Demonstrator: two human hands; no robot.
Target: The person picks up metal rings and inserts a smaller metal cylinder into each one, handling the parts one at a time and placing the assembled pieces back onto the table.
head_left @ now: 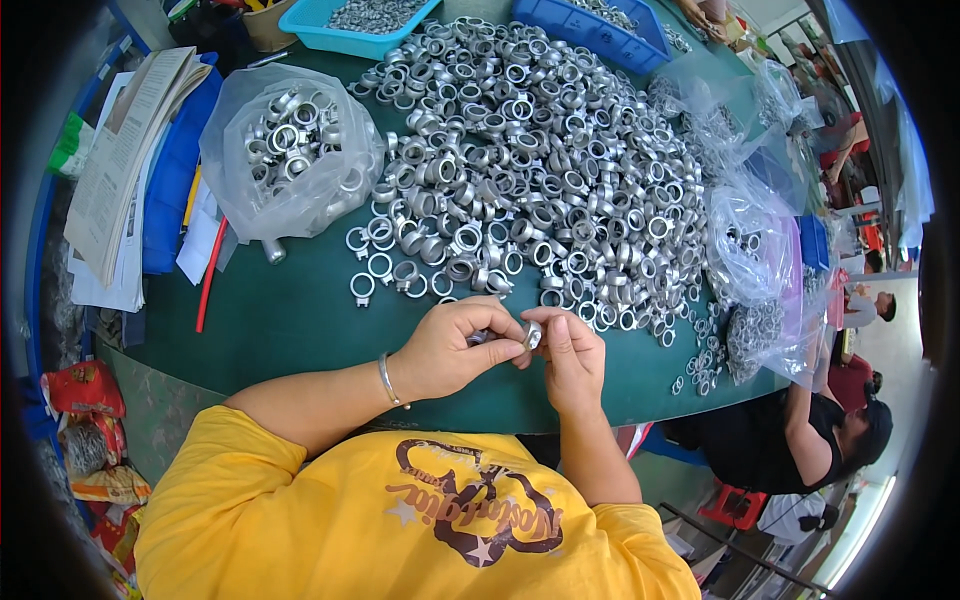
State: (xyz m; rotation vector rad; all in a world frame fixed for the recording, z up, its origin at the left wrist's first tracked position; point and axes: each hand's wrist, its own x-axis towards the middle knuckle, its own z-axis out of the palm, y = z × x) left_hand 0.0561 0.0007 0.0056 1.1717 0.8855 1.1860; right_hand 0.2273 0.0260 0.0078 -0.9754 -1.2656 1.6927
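Observation:
Both my hands meet at the near edge of a large heap of silver metal rings (560, 150), each ring with a small lug on its side. Between the fingertips is a single metal ring (533, 336). My right hand (575, 368) pinches it between thumb and fingers. From the other side, my left hand (450, 345), with a bracelet at the wrist, closes its thumb and fingers on the same ring. Another ring (480, 338) shows partly in the curl of the left fingers. The fingers hide much of both rings.
A plastic bag of rings (215, 140) stands left of the heap; a red stick (211, 275) and papers (120, 170) lie beyond it. Blue trays (320, 35) sit at the back. Clear bags (750, 215) line the right side, near a co-worker in black (810, 430).

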